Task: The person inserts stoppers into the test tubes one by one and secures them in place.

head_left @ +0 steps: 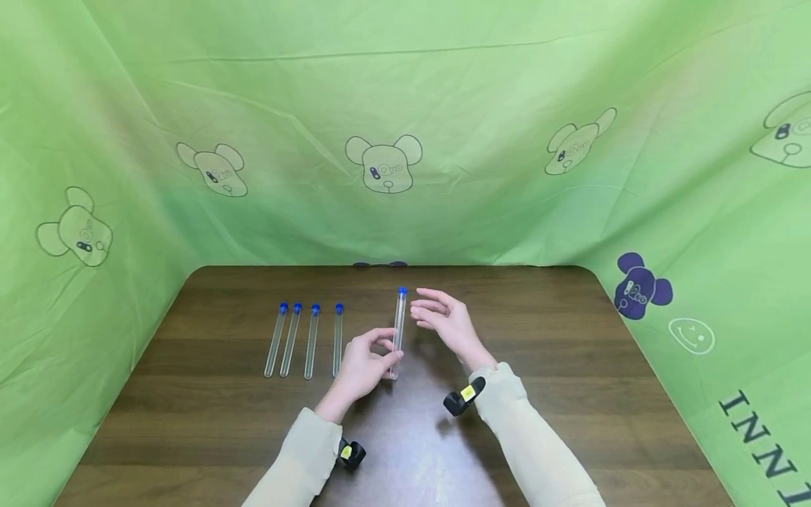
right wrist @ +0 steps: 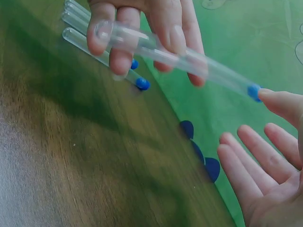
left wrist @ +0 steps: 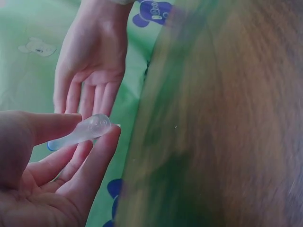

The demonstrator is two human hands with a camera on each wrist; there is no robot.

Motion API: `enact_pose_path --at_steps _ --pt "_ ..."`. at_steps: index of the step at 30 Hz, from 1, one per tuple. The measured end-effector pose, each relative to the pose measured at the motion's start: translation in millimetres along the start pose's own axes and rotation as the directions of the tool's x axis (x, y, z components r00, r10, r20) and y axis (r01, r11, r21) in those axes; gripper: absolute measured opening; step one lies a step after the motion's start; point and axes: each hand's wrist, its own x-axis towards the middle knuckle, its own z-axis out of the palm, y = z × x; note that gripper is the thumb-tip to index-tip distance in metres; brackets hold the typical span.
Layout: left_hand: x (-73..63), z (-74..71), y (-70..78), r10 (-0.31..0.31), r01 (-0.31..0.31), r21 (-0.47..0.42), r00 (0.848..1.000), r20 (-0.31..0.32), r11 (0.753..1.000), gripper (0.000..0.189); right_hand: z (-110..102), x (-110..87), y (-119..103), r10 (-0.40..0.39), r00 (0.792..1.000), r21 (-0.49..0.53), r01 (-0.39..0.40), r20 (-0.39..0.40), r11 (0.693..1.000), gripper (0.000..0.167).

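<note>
My left hand (head_left: 364, 364) pinches a clear test tube (head_left: 400, 318) near its rounded lower end, between thumb and fingers. The tube stands nearly upright over the table, its blue cap (head_left: 402, 290) at the top. Just right of the cap is my right hand (head_left: 453, 327), its fingers loosely extended and its palm turned to the tube. Seen from the right wrist, the right thumb (right wrist: 279, 104) overlaps the cap's end. The left wrist view looks at the tube's rounded bottom (left wrist: 100, 125) between the left thumb and fingers.
Several more capped test tubes (head_left: 312, 345) lie side by side on the brown wooden table (head_left: 209, 422), left of the left hand, caps toward the far edge. A green printed cloth (head_left: 285, 84) hangs behind the table and at both sides.
</note>
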Motion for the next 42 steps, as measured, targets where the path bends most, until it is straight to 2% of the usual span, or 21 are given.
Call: enact_pose_path --at_steps 5,13,19,23,33,42 --pt "0.5 -14.9 1.7 -0.005 0.005 0.0 1.0 -0.025 1.0 0.041 -3.8 1.3 0.6 -0.019 0.999 -0.066 0.017 -0.031 0.998 0.045" --pt "0.1 -44.5 2.7 0.035 -0.021 0.112 0.991 -0.126 0.993 0.039 -10.0 1.7 -1.3 -0.013 0.998 -0.138 0.005 -0.056 0.99 0.044" --pt "-2.9 -72.9 6.7 0.032 0.006 0.192 0.98 -0.195 0.981 0.04 -15.6 3.8 0.1 -0.021 0.998 -0.157 0.011 -0.062 0.988 0.045" --pt "-5.1 -94.9 6.6 0.009 0.048 0.233 0.971 -0.237 0.971 0.041 -19.4 4.6 0.1 -0.016 0.997 -0.179 0.003 -0.072 0.984 0.044" --pt "-15.6 -146.8 0.2 -0.007 0.125 0.369 0.952 -0.305 0.921 0.041 -30.6 4.5 -3.6 -0.047 0.994 -0.208 0.025 -0.102 0.978 0.043" --pt "-23.6 -174.8 -8.5 -0.033 0.189 0.448 0.942 -0.334 0.874 0.041 -38.3 4.7 -4.6 -0.038 0.993 -0.227 0.011 -0.113 0.974 0.045"
